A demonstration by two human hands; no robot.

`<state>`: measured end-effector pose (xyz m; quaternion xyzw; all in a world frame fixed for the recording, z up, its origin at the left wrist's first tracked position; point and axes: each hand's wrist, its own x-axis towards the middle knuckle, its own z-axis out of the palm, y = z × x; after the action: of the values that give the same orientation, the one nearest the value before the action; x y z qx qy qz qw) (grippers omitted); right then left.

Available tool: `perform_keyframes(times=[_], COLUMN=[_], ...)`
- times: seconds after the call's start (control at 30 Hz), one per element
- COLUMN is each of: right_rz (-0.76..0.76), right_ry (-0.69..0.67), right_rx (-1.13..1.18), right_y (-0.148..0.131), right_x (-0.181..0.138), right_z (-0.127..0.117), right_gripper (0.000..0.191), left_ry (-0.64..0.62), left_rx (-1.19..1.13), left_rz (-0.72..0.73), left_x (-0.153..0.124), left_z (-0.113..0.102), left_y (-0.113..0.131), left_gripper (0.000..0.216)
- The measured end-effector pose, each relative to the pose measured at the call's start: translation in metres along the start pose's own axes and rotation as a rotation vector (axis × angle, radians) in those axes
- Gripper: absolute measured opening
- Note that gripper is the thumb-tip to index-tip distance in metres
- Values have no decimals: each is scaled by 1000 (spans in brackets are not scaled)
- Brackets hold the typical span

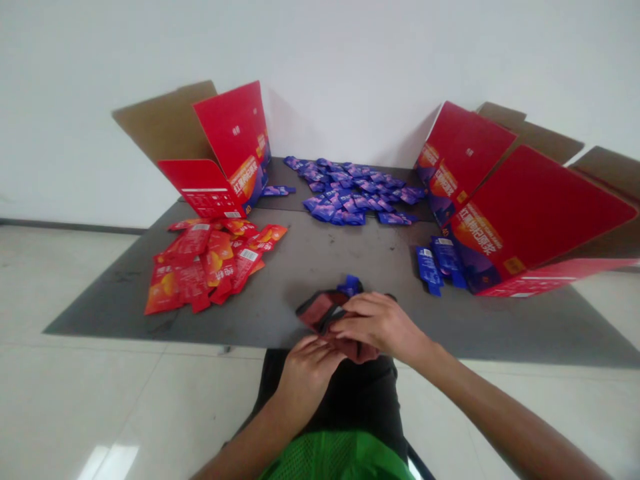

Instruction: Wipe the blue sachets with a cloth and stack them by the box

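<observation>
- Cloth (pixel 320 311) lies bunched at the near edge of the surface (pixel 320 250), partly over the person's lap.
- Left hand (pixel 311 367) has its fingers closed on the cloth's near side; right hand (pixel 379 323) grips it from above.
- Slipping off the edge looks like the main risk: a loosened grip could let the cloth drop.
- One blue packet (pixel 352 285) shows just behind the cloth; a sweep of the right hand could knock it away. Whether the cloth covers part of it, I cannot tell.
- Left box (pixel 220 173) stands open, flaps raised; what it holds is hidden. Red packets (pixel 213 263) lie heaped before it and could slide if bumped.
- Right boxes (pixel 500 220) also have flaps up, contents out of sight.
- Blue pile (pixel 350 190) lies loose between the boxes.
</observation>
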<state>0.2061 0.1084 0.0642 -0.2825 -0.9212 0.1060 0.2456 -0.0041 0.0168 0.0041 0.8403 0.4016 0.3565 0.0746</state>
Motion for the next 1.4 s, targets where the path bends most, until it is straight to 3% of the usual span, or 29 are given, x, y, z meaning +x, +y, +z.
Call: perform_keyframes(times=[0.07,0.13,0.23,0.3,0.37,0.5,0.57,0.63,0.77,0.83,0.9,1.0,1.1,1.23,1.3,1.4], right_rz=[6,67,183,186,121,-14,-7,29,120,140,109,-30,15,176,177,87], right_ry=[-21,-1,51,106,117,-65,-85,-57,-18,38,74,-53,-67,3,45,73], right_rx=[12,-78,-225,-219,-162,-15,1,-69,-243,-252,-204,-69,-80,-276,-277,-184], right_y=[8,33,61,53,27,-14,-4,23,63,50,20,-14,6,60,57,16], right_x=[-3,7,28,34,28,3,0,10,40,43,33,14,17,43,45,26], right_z=[11,13,-1,-14,-18,-1,11,16,1,-7,-6,8,17,-1,-11,-8], right_gripper=[27,26,25,28,28,26,27,26,26,29,31,27,27,26,29,30], left_ry=[2,18,28,31,32,-13,-15,-4,-10,-14,-26,-35,-25,-25,-19,-9], left_rx=[-10,-4,10,8,7,-1,-3,7,23,28,42,63,44,35,27,16], left_rz=[4,30,42,39,26,-38,-25,15,49,40,13,-42,-16,40,30,0], left_x=[1,1,0,0,0,2,2,2,0,0,0,0,0,0,1,2], left_z=[0,-1,0,1,2,1,0,-1,-1,0,1,2,1,0,1,2], left_y=[0,-1,-1,-1,0,2,1,0,-3,-3,-1,2,1,-3,-3,0], left_gripper=[30,31,31,31,29,25,26,28,30,30,28,24,25,31,31,28])
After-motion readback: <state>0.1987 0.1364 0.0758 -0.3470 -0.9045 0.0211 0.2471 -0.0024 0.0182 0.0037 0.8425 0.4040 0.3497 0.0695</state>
